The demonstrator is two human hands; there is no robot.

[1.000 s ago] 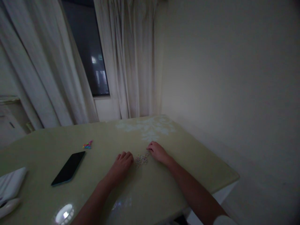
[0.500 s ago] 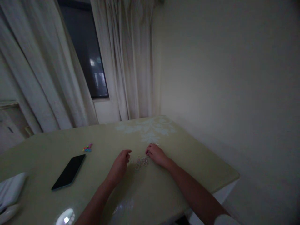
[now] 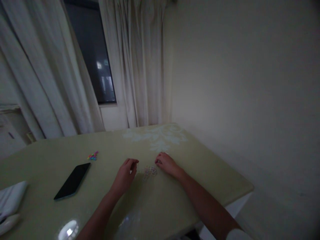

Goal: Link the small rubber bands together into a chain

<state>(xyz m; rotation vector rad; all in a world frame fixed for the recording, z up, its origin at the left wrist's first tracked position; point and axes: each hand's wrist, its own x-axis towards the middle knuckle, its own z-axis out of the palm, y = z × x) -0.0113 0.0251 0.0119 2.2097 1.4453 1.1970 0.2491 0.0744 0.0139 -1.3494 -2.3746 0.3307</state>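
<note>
A small pile of thin, pale rings (image 3: pixel 150 171) that look like little rubber bands lies on the table between my hands. My left hand (image 3: pixel 127 173) is just left of the pile, raised a little, with thumb and fingertips brought together in a pinch. Whatever is at those fingertips is too small to make out. On the other side, my right hand (image 3: pixel 166 163) rests with its fingers curled in close to the pile's right edge. Its fingertips are partly hidden, and I cannot make out what they hold.
A dark phone or tablet (image 3: pixel 72 181) lies flat to the left. Behind it sits a little heap of bright coloured pieces (image 3: pixel 93 155). White objects (image 3: pixel 12 197) stand at the left edge of the glossy table (image 3: pixel 175 206). A wall (image 3: pixel 237 100) borders the right side.
My left hand has drawn back leftward from the pile and lifted, its fingers now pinched. The rings have spread slightly. My right hand's fingers have curled in, staying near the pile.
</note>
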